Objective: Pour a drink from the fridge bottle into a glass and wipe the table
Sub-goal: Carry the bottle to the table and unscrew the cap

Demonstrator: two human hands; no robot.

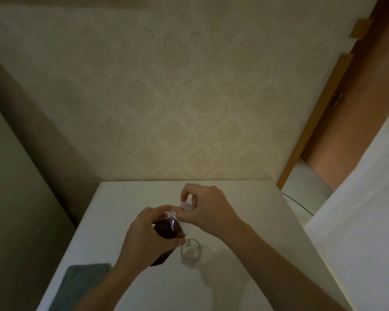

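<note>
Status: the clear plastic bottle of dark red-brown drink (167, 230) is out of the fridge and held over the white desk (126, 198), tilted, neck pointing away from the camera. Left hand (144, 234) is wrapped closed round the bottle body. Right hand (202, 205) pinches a small pale round cap (186, 206) at the neck, fingers curled tight on it (cap on or just off: can't tell, blurred).

The short clear drinking glass (191, 249) stands upright on the desk just right of the bottle, looks empty, so pouring isn't started, by my judgement.

The folded grey-green cloth (81, 281) lies flat at near-left desk edge, untouched; wipe remains to do.

Hidden/unclear: bottle base behind left hand and wrist; bottle mouth covered by fingers; cloth cut by frame bottom; fill level approx. only; dim light.
</note>
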